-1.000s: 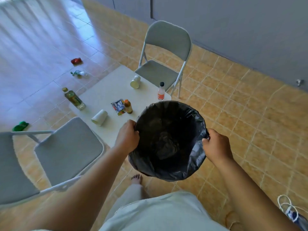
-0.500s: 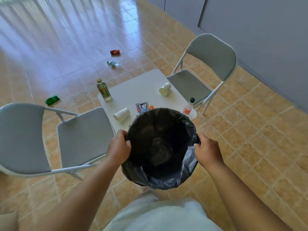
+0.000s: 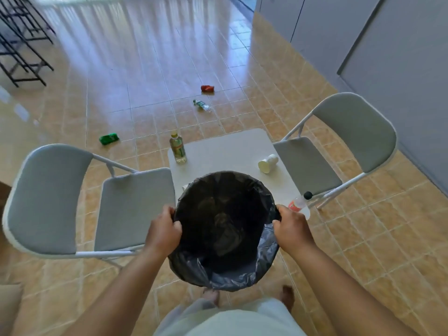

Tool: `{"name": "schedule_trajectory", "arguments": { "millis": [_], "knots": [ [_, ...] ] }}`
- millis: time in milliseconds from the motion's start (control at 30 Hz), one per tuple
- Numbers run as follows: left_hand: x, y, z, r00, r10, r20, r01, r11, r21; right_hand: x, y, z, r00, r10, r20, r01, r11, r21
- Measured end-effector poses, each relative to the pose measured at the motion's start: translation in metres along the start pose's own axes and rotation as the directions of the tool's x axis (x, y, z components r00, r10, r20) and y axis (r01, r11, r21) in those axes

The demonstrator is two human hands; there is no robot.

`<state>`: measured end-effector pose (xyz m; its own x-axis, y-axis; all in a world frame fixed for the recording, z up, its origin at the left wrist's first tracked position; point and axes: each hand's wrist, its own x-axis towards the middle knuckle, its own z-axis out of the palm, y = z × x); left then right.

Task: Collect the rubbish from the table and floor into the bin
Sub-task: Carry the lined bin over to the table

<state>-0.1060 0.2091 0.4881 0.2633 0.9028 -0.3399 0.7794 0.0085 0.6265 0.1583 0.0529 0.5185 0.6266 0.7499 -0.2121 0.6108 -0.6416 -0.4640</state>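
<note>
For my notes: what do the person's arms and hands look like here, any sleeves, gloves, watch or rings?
The left hand and right hand are bare: no gloves, no visible rings or watch. The left forearm and right forearm are uncovered as far as the frame shows, so no sleeves appear. Below them is pale grey clothing, and the feet are bare.

Bin [image 3: 225,229] hides the table [image 3: 230,151] — near part.

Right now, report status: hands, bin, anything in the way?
Left hand, right hand grip the bin rim. Bin held up before the table. Chair left, chair right flank it.
</note>
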Motion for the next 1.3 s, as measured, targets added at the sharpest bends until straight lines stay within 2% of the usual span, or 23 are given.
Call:
{"name": "schedule_trajectory", "arguments": {
  "millis": [167, 367, 533, 700, 1100, 1200, 1300],
  "knots": [
    [-0.009, 0.001, 0.01, 0.977, -0.177, -0.118, 0.174, 0.984, -0.036, 0.042, 0.002, 0.003, 0.98, -0.162, 0.116, 0.167, 0.985, -0.034],
    [-0.052, 0.006, 0.046, 0.885, -0.386, -0.26, 0.348, 0.92, -0.18, 0.088, 0.008, 0.003, 0.899, -0.332, 0.287, 0.34, 0.94, 0.021],
    [-0.073, 0.003, 0.08, 0.791, -0.536, -0.295, 0.461, 0.84, -0.288, 0.118, 0.005, 0.019, 0.819, -0.426, 0.384, 0.439, 0.897, 0.058],
    [-0.066, -0.012, 0.1, 0.723, -0.623, -0.299, 0.522, 0.776, -0.355, 0.138, -0.004, 0.049, 0.782, -0.443, 0.438, 0.478, 0.878, 0.034],
    [-0.019, -0.038, 0.096, 0.725, -0.612, -0.315, 0.484, 0.779, -0.399, 0.176, -0.025, 0.089, 0.794, -0.464, 0.392, 0.498, 0.867, 0.017],
    [-0.02, -0.037, 0.095, 0.74, -0.592, -0.32, 0.488, 0.799, -0.351, 0.173, -0.022, 0.09, 0.79, -0.467, 0.398, 0.501, 0.865, 0.022],
    [-0.025, -0.034, 0.104, 0.742, -0.529, -0.411, 0.505, 0.845, -0.177, 0.169, -0.013, 0.09, 0.784, -0.471, 0.404, 0.493, 0.868, 0.056]
  ]
}}
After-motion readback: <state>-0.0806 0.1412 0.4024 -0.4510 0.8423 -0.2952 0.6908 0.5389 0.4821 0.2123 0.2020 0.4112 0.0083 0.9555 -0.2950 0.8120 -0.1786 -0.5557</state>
